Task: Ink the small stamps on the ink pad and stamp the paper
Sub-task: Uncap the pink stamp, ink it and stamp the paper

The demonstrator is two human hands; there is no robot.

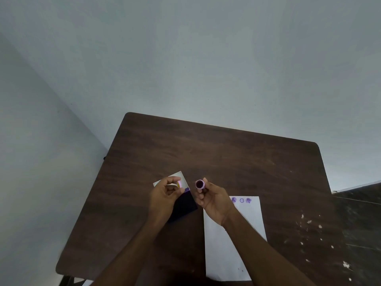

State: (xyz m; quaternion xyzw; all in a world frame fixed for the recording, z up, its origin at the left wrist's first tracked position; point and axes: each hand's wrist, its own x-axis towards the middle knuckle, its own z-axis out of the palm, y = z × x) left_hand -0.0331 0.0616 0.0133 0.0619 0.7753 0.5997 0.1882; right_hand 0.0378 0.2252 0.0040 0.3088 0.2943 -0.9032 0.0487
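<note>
Head view: both hands up over the ink pad, one small stamp each, three prints on the paper so far.

Right hand pinches a pink-rimmed stamp at its fingertips, purple-stained face turned up toward the camera, held just right of the ink pad. Left hand pinches a second, yellow-and-pink stamp above the pad's far end, over its white lid. Paper lies on the surface right of the pad; prints sit in a row along its far edge. My read: the right stamp's face looks inked. Turn it face down, set it flat beside the row, press straight, lift without sliding.
</note>
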